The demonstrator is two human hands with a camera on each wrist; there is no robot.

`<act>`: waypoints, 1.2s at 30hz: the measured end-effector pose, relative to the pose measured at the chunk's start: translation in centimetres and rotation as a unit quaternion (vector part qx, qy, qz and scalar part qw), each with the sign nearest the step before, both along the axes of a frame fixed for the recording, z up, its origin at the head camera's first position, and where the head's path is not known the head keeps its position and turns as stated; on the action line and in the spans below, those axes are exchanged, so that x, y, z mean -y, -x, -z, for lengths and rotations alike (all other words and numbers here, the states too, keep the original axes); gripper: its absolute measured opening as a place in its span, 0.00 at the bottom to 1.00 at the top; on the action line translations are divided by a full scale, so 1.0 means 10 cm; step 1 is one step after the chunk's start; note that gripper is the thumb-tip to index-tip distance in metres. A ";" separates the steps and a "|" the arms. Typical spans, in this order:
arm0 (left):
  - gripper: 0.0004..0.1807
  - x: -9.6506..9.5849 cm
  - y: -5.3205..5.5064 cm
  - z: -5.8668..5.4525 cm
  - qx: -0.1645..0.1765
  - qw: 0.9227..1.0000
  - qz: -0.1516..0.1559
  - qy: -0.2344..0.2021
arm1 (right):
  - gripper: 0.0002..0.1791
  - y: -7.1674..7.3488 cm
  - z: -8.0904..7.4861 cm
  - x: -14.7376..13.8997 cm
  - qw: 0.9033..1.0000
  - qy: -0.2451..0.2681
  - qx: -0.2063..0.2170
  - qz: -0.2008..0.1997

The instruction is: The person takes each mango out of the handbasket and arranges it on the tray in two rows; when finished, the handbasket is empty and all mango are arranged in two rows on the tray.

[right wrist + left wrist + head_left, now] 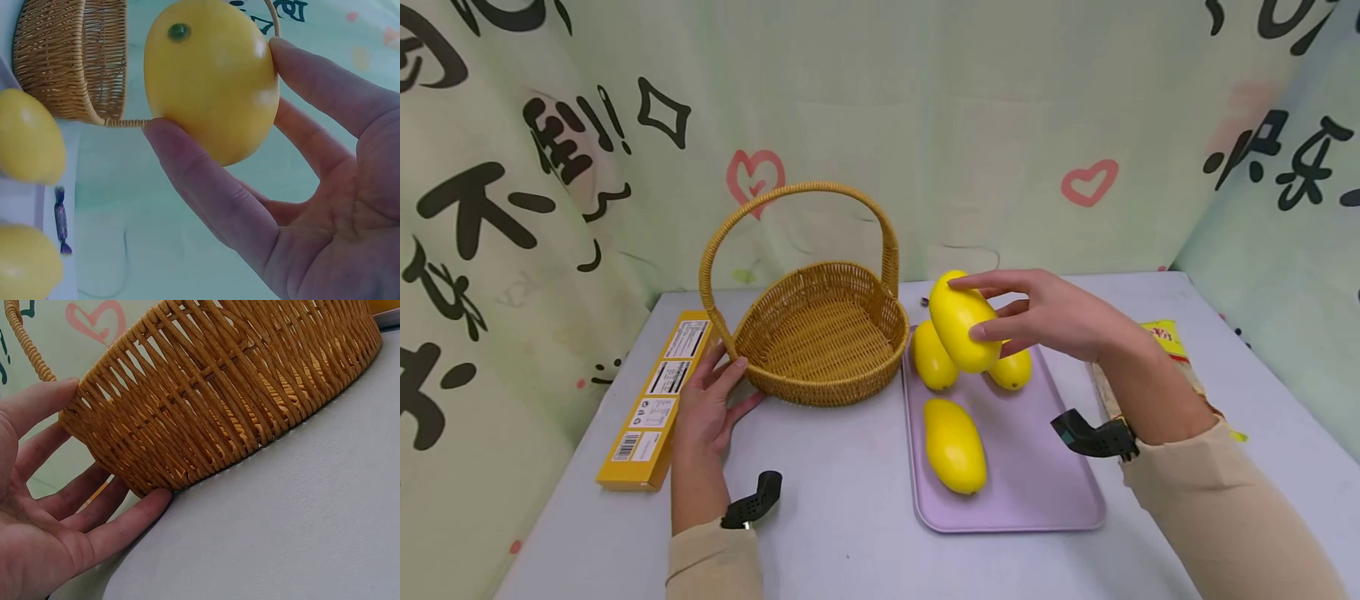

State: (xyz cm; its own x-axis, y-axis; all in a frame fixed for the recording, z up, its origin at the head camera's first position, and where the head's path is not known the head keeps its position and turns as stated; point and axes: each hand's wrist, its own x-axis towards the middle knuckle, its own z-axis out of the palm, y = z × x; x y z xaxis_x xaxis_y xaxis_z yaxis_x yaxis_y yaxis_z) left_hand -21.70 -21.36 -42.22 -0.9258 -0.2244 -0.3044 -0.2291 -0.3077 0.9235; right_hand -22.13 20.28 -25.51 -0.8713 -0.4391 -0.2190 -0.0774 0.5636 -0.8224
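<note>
My right hand (pixel 1045 312) holds a yellow mango (pixel 961 321) between thumb and fingertips, raised above a lilac tray (pixel 1037 483). In the right wrist view the held mango (pixel 212 81) shows a small dark-green stem spot. On the tray lie three more mangoes: one at the near side (pixel 955 446), one at the back left (pixel 932 357) and one (pixel 1011 371) partly behind the held mango. Left of the tray stands a wicker basket (pixel 820 333) with a tall arched handle and a bare bottom. My left hand (pixel 707 408) grips its left side, thumb (pixel 53 394) at the rim, little finger by the base.
A long yellow box (pixel 655 408) with white labels lies left of the basket. To the right, a yellow packet (pixel 1168 337) is partly hidden by the right forearm. One small wrapped candy (pixel 60 219) lies behind the tray. A printed curtain (pixel 925 125) hangs behind the table.
</note>
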 end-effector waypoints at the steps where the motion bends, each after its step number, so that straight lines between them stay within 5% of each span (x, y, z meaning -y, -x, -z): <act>1: 0.32 0.00 0.00 0.00 0.000 1.000 0.000 -0.001 | 0.37 -0.03 0.00 -0.03 1.000 0.000 0.000 0.001; 9: 0.33 0.01 -0.01 -0.01 -0.004 1.000 -0.005 -0.001 | 0.38 -0.23 0.14 -0.25 1.000 -0.004 0.015 0.018; 22: 0.33 -0.01 -0.02 -0.01 0.001 1.000 -0.005 -0.004 | 0.40 -0.50 0.42 -0.55 0.995 -0.085 0.032 0.048; 36: 0.34 0.00 -0.02 -0.02 0.002 1.000 -0.006 -0.010 | 0.38 -0.63 0.77 -0.65 0.996 -0.024 0.076 0.036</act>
